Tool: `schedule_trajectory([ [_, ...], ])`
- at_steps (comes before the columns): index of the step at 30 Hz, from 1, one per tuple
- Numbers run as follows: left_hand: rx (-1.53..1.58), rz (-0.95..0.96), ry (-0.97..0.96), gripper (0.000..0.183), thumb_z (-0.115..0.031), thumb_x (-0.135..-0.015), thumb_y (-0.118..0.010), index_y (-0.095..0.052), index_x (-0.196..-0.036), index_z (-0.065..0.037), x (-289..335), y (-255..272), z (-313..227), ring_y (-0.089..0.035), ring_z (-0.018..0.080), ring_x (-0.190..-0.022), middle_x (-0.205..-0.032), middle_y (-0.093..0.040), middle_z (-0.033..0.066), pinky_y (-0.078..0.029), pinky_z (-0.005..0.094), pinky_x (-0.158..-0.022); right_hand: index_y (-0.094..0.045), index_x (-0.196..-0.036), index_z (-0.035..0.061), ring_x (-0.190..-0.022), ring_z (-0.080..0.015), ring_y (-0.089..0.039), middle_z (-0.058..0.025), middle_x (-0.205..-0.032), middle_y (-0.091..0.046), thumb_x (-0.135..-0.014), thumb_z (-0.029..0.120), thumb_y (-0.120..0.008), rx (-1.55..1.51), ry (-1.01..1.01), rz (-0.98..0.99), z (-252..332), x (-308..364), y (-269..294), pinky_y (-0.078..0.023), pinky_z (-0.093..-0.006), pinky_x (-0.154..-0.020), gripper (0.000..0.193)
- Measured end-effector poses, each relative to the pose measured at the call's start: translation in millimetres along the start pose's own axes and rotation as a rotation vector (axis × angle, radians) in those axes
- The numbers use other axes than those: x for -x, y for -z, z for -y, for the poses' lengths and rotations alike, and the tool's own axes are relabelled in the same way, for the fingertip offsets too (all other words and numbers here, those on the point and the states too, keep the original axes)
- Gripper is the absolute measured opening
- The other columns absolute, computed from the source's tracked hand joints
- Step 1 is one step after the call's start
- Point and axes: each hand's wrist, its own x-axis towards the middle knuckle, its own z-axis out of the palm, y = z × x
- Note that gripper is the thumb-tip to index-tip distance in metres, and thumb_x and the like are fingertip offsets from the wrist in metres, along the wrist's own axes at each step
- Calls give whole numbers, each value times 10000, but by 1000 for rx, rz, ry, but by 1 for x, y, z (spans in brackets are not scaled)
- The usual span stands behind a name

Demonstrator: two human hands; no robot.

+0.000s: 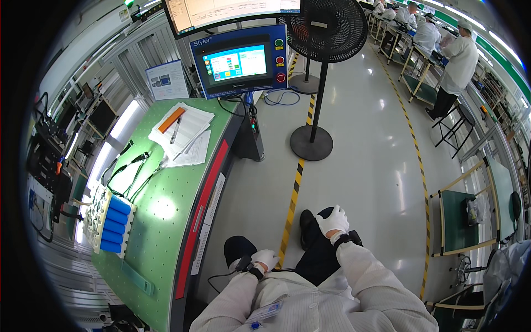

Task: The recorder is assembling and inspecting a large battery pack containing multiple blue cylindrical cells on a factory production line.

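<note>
My left hand [266, 258], in a white glove, rests on my left leg beside the green workbench [166, 238] and holds nothing I can see. On my right knee lies my right hand [333, 221], gloved too, fingers laid out over the dark trousers and empty. Each wrist wears a black strap device, and a cable runs off the left one. Nearest on the bench stands a battery pack [115, 224] of blue cylindrical cells in a pale holder. Behind it lie black cable leads [133, 160]. Farther back are paper sheets [185, 133] with an orange bar [171, 120] and a pen [175, 130].
A blue control panel [239, 62] with a lit screen stands past the bench under a monitor [232, 14]. Beside it is a black pedestal fan [311, 143]. Striped tape [291, 213] marks the floor. At right stand a green-shelved cart [462, 221], a stool [456, 127] and several co-workers in white.
</note>
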Motion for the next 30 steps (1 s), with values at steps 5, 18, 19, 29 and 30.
schedule_trajectory([
  [5, -5, 10, -4, 414, -461, -931, -580, -754, -1086, -119, -1, 1, -1, -679, 379, -1047, -1115, -724, 160, -536, 476, -905, -474, -1409, 30, -1302, -366, -526, -184, -1410, -523, -804, 548, -738, 31, 3, 9, -1, -1, 0, -482, -470, -1032, 839],
  [18, 19, -57, -23, 424, -482, -918, -601, -768, -995, -100, 0, -3, 1, -696, 384, -978, -1013, -739, 172, -542, 503, -838, -492, -1392, 23, -1289, -390, -542, -206, -1379, -557, -804, 549, -721, 20, 10, 4, -2, -1, -1, -475, -473, -1047, 822],
  [19, 18, -56, -24, 424, -482, -918, -601, -768, -995, -100, 0, 0, -1, -696, 384, -978, -1013, -739, 172, -542, 503, -838, -492, -1392, 23, -1289, -390, -542, -206, -1379, -557, -804, 549, -721, 20, 8, 3, -3, -2, -1, -475, -473, -1047, 822],
  [29, -6, 12, 16, 456, -510, -928, -581, -752, -1074, -113, -4, -6, 4, -683, 375, -1040, -1098, -727, 165, -538, 482, -889, -458, -1426, 22, -1288, -398, -548, -219, -1416, -530, -806, 551, -722, 1, 1, 30, -1, -1, 1, -478, -474, -1044, 857],
  [30, 2, -18, 7, 452, -514, -919, -592, -760, -1041, -113, -4, -7, 4, -691, 374, -1021, -1065, -736, 164, -540, 498, -867, -452, -1434, 22, -1295, -398, -543, -222, -1430, -519, -807, 550, -722, 1, 2, 24, -2, -2, 0, -477, -474, -1046, 863],
])
